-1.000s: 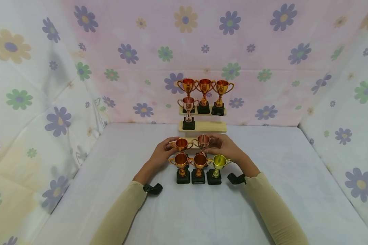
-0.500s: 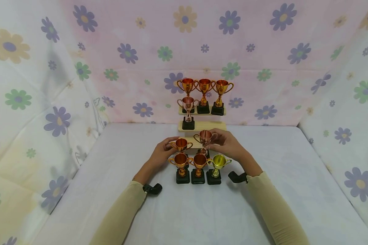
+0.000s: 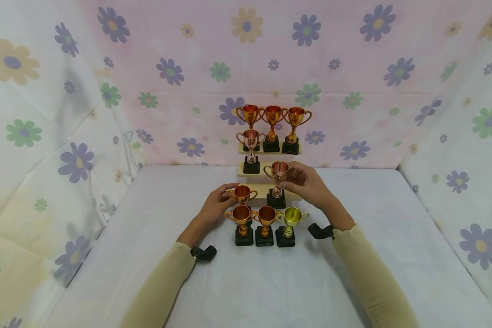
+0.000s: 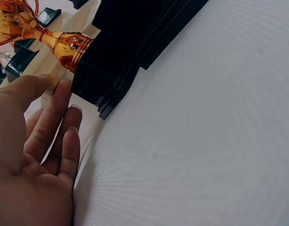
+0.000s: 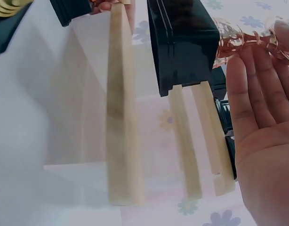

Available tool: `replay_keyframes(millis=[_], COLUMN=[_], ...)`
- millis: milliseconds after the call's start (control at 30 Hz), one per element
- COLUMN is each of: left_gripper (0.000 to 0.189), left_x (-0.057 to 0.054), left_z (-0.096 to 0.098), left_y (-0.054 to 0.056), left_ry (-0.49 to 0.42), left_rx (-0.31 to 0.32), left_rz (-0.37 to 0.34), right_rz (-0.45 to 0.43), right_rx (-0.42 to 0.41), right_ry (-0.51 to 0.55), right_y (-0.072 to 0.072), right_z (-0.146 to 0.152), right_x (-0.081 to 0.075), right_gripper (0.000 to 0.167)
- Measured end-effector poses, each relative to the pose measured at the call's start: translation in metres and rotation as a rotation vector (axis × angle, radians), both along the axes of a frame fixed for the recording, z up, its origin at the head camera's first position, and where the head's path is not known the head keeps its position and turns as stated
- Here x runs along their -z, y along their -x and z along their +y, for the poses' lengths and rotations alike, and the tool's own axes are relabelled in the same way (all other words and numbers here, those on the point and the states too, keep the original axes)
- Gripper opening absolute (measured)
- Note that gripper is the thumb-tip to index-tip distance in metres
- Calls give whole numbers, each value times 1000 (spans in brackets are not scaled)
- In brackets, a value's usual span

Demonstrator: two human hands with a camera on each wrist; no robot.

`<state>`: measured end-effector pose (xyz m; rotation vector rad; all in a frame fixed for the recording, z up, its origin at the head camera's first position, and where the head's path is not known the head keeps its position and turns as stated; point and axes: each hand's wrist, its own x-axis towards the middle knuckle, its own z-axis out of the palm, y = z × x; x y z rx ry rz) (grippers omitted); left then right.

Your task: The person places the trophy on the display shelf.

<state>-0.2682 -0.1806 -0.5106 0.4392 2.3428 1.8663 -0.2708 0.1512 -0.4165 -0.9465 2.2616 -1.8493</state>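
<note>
My right hand (image 3: 309, 184) holds a rose-gold trophy cup (image 3: 279, 171) by its stem, upright in front of the wooden tiered shelf (image 3: 260, 191). In the right wrist view its black base (image 5: 187, 42) hangs in the air beside the boards. At the lowest board's left end, my left hand (image 3: 214, 205) pinches the wood between thumb and index finger (image 4: 55, 106). An orange-gold trophy (image 3: 243, 193) stands right by those fingers, its base partly hidden. Two more orange-gold trophies (image 3: 266, 216) and a yellow-gold one (image 3: 293, 217) form a row in front.
On the top board stand three gold trophies (image 3: 273, 116). A rose-gold trophy (image 3: 251, 139) occupies the left end of the middle board (image 3: 284, 168). White cloth (image 3: 246, 282) covers the table, and flowered fabric (image 3: 180, 114) walls the back and sides.
My right hand has lifted the rose-gold trophy from behind the front row, up and slightly right, to before the lowest board. The left hand has stayed at the board's end.
</note>
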Motion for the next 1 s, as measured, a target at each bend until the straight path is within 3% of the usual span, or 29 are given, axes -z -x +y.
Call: replay_keyframes(millis=[433, 1000], left_gripper=[51, 51], left_x=[2, 2], left_z=[0, 0], left_y=[1, 1], left_ry=[-14, 2], left_rx=[9, -13], left_rz=[0, -14], right_rz=[22, 46], right_rx=[41, 148], right_ry=[6, -56], right_y=[9, 32], right_z=[0, -10], right_x=[-22, -31], right_gripper=[36, 28])
